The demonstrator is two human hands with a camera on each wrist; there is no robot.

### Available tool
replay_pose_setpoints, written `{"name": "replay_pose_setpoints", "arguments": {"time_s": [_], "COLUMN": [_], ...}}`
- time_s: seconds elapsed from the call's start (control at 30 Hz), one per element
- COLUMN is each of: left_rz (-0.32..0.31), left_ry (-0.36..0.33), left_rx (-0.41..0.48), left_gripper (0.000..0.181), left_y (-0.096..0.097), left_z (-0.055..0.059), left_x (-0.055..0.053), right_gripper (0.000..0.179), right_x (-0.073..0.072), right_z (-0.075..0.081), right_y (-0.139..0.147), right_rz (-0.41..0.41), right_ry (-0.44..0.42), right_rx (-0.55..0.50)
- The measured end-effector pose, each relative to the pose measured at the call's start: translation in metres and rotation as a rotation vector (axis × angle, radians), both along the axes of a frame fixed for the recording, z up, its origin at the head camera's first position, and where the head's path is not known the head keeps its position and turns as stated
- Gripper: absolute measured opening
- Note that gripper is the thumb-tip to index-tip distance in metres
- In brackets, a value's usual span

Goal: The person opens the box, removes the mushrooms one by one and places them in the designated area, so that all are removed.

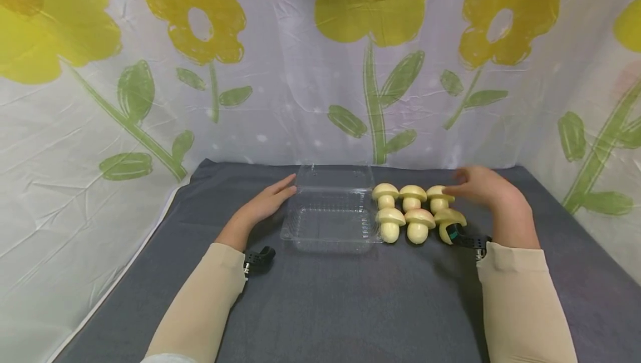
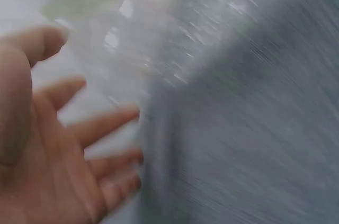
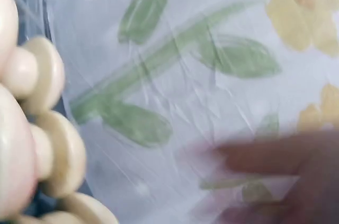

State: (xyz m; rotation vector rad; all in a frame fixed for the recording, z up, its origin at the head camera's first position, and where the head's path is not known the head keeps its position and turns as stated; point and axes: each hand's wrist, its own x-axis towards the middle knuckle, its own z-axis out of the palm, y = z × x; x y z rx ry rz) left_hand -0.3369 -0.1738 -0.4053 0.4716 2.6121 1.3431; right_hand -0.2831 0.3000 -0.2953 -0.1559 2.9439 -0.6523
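Note:
A clear plastic clamshell box (image 1: 330, 245) stands with its lid (image 1: 335, 176) raised at the back. My left hand (image 1: 265, 204) is at the box's left side, fingertips by the hinge edge; its fingers (image 2: 103, 126) look spread and straight in the left wrist view. Several cream toy mushrooms (image 1: 419, 225) stand in two rows just right of the box. Above the far right mushroom (image 1: 439, 200) hovers my right hand (image 1: 488, 190), blurred, with nothing visible in it. In the right wrist view the mushrooms (image 3: 62, 152) appear apart from the blurred fingers (image 3: 265, 155).
A dark grey cloth (image 1: 340, 307) covers the table. White fabric with yellow flowers (image 1: 285, 84) hangs behind it and along both sides. Black wrist cameras (image 1: 260, 257) jut out beneath both wrists.

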Motion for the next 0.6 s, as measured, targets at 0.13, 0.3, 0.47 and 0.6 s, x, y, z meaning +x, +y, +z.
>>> {"name": "replay_pose_setpoints", "arguments": {"time_s": [0.13,0.3,0.47,0.6], "left_rz": [0.18,0.346,0.345,0.34], "left_ry": [0.198,0.545,0.527,0.469], "left_rx": [-0.057,-0.396,-0.597,-0.634], "left_gripper": [0.072,0.073,0.077,0.078], "left_y": [0.002,0.004,0.009,0.011], "left_z": [0.031,0.052,0.042,0.031], "left_x": [0.012,0.022,0.026,0.028], "right_gripper": [0.051,0.065,0.076,0.077], "right_x": [-0.006,-0.018,-0.021,-0.02], "right_z": [0.0,-0.02,-0.047,-0.057], "right_y": [-0.03,-0.061,-0.074,-0.079], "right_rz": [-0.015,-0.009,-0.039,-0.042], "right_ry": [0.515,0.591,0.413,0.383], "right_rx": [-0.042,0.106,0.185,0.197]}}
